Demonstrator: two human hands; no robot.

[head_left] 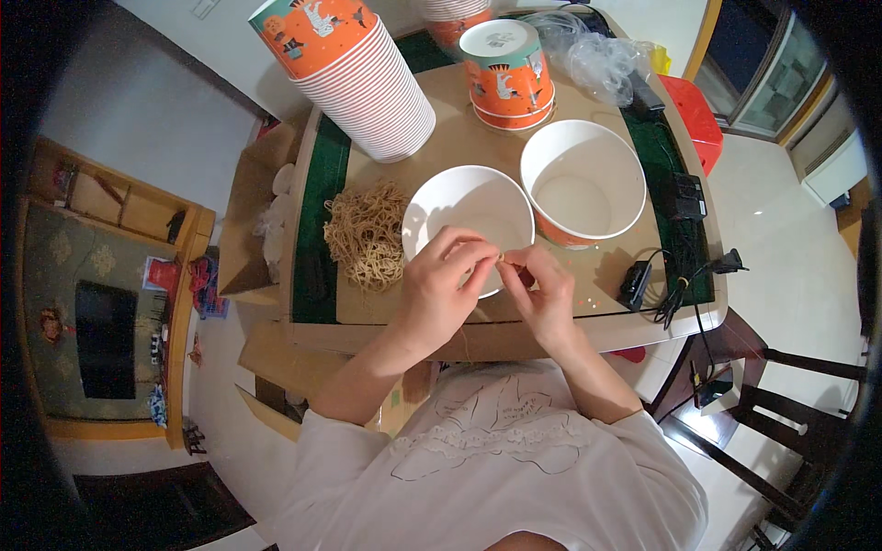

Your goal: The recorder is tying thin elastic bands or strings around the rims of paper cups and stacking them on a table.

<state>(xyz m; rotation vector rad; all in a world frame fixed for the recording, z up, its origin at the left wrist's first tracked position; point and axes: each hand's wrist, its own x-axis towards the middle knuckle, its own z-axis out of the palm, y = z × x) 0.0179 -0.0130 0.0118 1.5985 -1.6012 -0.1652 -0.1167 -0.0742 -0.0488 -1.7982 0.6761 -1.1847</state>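
My left hand (447,283) and my right hand (544,292) meet fingertip to fingertip over the near rim of a white-lined paper bucket (467,188). Both are closed in a pinch on a tiny tan bit that looks like twine (501,258); most of it is hidden by the fingers. A thin strand hangs below the table edge under my left hand. Left of the bucket lies a tangled heap of tan twine (365,234). A second open paper bucket (584,179), orange outside, stands to the right, touching or nearly touching the first.
A tall leaning stack of paper buckets (363,92) rises at the far left. Upside-down buckets (508,78) stand at the back, beside crumpled clear plastic bags (588,55). Black adapters and cables (680,285) lie along the right edge. A cardboard box (257,211) sits left of the table.
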